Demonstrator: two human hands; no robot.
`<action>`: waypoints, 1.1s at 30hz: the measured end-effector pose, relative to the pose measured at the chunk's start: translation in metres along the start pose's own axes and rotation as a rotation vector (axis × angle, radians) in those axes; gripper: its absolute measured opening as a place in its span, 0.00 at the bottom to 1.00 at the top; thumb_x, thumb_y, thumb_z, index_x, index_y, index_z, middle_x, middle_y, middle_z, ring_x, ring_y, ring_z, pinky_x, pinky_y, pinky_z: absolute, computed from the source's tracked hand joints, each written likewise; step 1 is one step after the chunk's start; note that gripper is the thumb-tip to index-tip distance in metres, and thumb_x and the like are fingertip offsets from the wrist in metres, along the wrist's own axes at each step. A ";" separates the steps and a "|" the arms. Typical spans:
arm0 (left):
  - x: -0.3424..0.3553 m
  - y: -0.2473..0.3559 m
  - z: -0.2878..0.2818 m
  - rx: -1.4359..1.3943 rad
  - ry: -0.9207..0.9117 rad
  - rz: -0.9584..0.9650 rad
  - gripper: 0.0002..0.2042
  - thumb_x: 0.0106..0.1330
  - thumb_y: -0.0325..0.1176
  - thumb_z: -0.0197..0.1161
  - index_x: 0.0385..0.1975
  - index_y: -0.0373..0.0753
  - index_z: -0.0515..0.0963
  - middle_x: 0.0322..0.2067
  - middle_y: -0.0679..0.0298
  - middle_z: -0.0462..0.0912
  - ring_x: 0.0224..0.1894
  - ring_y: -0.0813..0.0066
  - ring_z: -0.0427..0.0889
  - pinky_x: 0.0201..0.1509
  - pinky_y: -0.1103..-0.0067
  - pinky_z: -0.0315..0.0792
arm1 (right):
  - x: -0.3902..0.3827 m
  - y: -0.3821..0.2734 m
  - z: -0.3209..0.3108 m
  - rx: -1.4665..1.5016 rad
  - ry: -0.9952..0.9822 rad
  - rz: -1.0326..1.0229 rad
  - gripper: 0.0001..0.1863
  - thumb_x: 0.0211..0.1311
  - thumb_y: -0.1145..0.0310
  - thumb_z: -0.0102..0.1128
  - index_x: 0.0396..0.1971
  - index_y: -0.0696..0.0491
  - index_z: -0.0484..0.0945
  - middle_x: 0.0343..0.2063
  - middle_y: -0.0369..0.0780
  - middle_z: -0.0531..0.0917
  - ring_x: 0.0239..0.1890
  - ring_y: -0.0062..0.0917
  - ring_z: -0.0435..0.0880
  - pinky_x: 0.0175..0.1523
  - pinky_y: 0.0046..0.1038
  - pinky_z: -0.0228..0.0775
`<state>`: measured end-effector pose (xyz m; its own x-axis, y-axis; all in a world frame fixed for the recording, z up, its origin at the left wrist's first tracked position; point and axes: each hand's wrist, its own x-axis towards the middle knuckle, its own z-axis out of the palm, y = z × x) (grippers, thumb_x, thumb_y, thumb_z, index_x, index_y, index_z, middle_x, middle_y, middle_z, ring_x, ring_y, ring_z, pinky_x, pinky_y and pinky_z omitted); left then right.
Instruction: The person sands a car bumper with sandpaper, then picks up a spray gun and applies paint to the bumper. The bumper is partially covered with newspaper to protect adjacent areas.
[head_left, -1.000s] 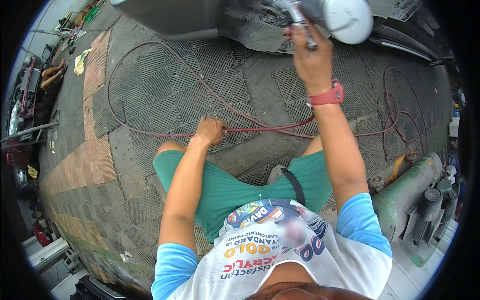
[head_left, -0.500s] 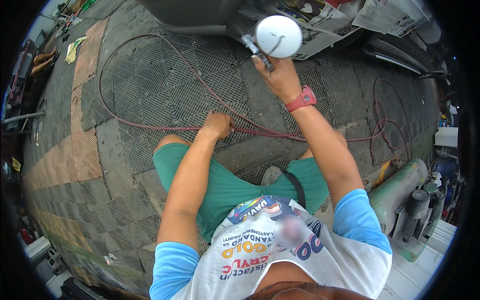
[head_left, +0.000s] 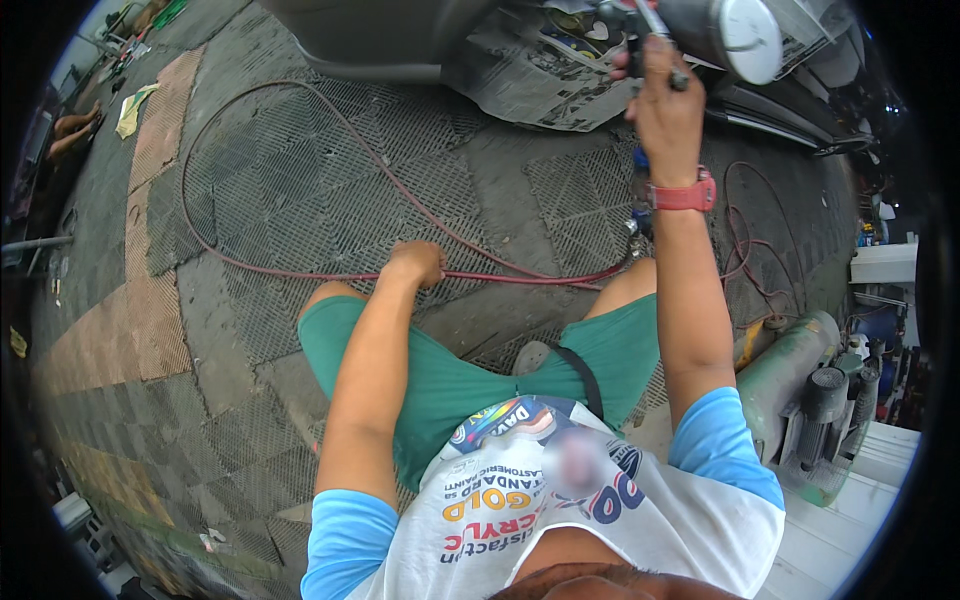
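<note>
Red hose point(head_left: 330, 275) is clamped in the left hand point(head_left: 415, 262) at mid-frame, its long axis running left to right across the grey grating point(head_left: 300, 210) and looping toward the upper left. Toward the upper right, a spray gun point(head_left: 655, 25) with a pale cup point(head_left: 745, 38) is gripped by the right hand point(head_left: 665, 105), above a red wristband point(head_left: 685, 193). Newspaper masking point(head_left: 530, 70) lies just left of the gun. The gun's nozzle is cut off at the top edge; a green compressor point(head_left: 800, 390) is partly hidden at the right rim.
</note>
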<state>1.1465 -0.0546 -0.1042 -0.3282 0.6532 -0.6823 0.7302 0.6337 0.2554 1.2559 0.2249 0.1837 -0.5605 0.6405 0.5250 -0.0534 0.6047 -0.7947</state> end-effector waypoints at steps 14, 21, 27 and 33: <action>0.000 -0.003 0.001 0.054 -0.053 0.002 0.14 0.66 0.46 0.70 0.49 0.54 0.87 0.49 0.64 0.89 0.58 0.58 0.84 0.66 0.57 0.69 | -0.010 -0.023 0.054 -0.236 -0.194 -0.137 0.30 0.77 0.44 0.57 0.50 0.61 0.85 0.33 0.48 0.89 0.30 0.35 0.87 0.38 0.31 0.78; 0.019 -0.014 0.017 0.156 -0.149 -0.010 0.16 0.65 0.46 0.71 0.51 0.53 0.88 0.51 0.64 0.89 0.57 0.57 0.85 0.63 0.56 0.73 | -0.051 -0.008 0.109 -0.154 -0.375 -0.056 0.30 0.77 0.46 0.58 0.54 0.62 0.84 0.28 0.42 0.88 0.30 0.21 0.86 0.40 0.27 0.79; -0.002 -0.014 -0.003 0.150 -0.176 -0.138 0.21 0.64 0.33 0.68 0.58 0.42 0.84 0.59 0.57 0.86 0.63 0.53 0.82 0.68 0.51 0.68 | -0.028 -0.031 0.073 -0.032 -0.154 0.106 0.31 0.77 0.42 0.57 0.51 0.59 0.86 0.27 0.38 0.88 0.28 0.17 0.85 0.34 0.24 0.76; -0.025 -0.027 -0.021 0.091 -0.127 -0.177 0.23 0.63 0.28 0.63 0.60 0.39 0.83 0.63 0.54 0.83 0.67 0.52 0.79 0.77 0.51 0.58 | -0.010 -0.057 0.052 0.152 0.015 0.029 0.33 0.78 0.41 0.53 0.53 0.61 0.83 0.37 0.40 0.90 0.33 0.18 0.89 0.23 0.19 0.76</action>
<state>1.1223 -0.0794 -0.0794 -0.3819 0.4740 -0.7934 0.7208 0.6900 0.0653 1.2215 0.1593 0.2083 -0.5514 0.6645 0.5044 -0.1626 0.5075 -0.8462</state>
